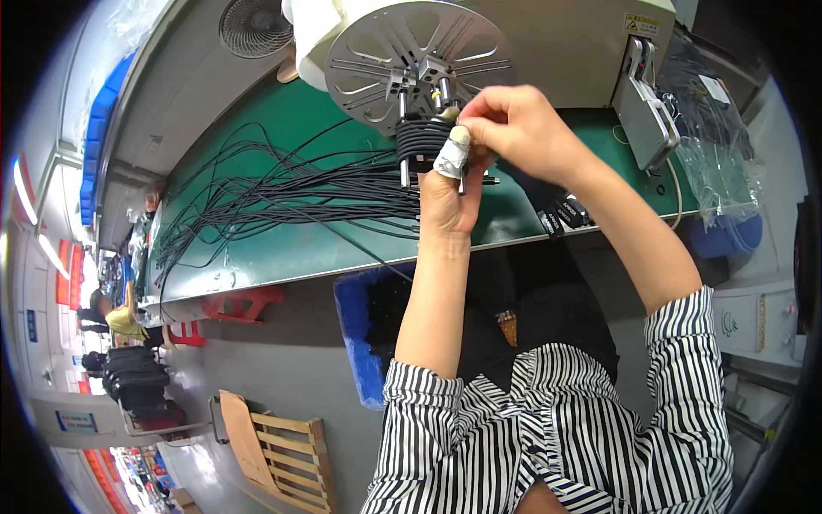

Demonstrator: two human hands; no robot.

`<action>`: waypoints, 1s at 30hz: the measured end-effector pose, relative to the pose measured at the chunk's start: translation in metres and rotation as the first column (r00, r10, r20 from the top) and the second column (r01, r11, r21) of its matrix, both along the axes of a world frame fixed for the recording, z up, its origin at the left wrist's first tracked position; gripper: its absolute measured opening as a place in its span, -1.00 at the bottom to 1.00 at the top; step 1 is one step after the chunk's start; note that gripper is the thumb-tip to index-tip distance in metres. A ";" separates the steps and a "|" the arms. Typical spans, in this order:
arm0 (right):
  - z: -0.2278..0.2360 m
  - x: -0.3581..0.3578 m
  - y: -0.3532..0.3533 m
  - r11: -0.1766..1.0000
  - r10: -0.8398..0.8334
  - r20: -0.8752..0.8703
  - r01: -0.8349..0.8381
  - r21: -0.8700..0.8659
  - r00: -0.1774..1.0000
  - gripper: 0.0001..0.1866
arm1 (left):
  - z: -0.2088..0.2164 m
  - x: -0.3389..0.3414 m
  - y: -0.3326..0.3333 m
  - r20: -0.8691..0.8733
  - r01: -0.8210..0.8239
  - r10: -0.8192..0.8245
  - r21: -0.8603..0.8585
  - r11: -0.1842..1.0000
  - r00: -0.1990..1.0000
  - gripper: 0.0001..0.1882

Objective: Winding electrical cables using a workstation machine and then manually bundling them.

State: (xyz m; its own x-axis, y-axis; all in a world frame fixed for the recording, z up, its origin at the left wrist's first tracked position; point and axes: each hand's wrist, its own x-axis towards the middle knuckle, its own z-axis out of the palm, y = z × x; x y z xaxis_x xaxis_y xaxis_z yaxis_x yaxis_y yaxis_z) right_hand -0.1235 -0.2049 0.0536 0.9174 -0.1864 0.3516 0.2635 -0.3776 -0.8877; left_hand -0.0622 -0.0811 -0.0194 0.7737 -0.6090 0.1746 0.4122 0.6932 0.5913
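A coil of black cable [418,139] is wound around the metal pins in front of a slotted silver disc [360,62] on the winding machine. My left hand [447,199] is closed against the coil's right side, its thumb wrapped in white tape, and its other fingers are partly hidden. Just above that thumb, my right hand [529,133] is closed in a pinch at the coil's upper right. What lies between its fingertips is too small to make out. Many loose black cables [282,199] spread over the green table [231,257] to the left.
Black ties or labels [565,216] lie near the table's front edge. A metal bracket [646,103] stands at right, beside plastic wrapping [715,128]. A blue bin [349,343] sits below the table, a wooden pallet [291,458] on the floor. A fan [255,27] stands at the back left.
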 end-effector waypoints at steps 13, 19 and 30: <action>0.003 -0.081 0.007 0.933 0.194 0.496 -0.003 -0.361 0.846 -0.64 | 0.023 -0.107 0.069 -0.134 0.211 -0.183 0.238 0.948 0.974 -0.85; -0.026 -0.097 0.039 0.748 0.589 0.249 -0.402 -0.528 0.769 -0.37 | 0.007 -0.148 0.081 0.063 0.276 -0.405 0.637 0.720 0.912 -0.33; -0.050 -0.150 0.060 0.820 0.572 0.363 -0.499 -0.280 0.735 -0.78 | -0.024 -0.195 0.096 0.032 0.475 -0.913 0.846 0.242 0.408 -0.48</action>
State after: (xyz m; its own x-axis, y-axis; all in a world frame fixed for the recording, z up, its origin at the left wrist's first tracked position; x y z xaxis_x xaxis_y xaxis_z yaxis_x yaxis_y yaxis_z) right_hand -0.2740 -0.1446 0.0038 0.6065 0.3805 0.6981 0.7891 -0.1809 -0.5870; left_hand -0.2572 0.0150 -0.0436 -0.1099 -0.9108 -0.3979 0.0356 -0.4037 0.9142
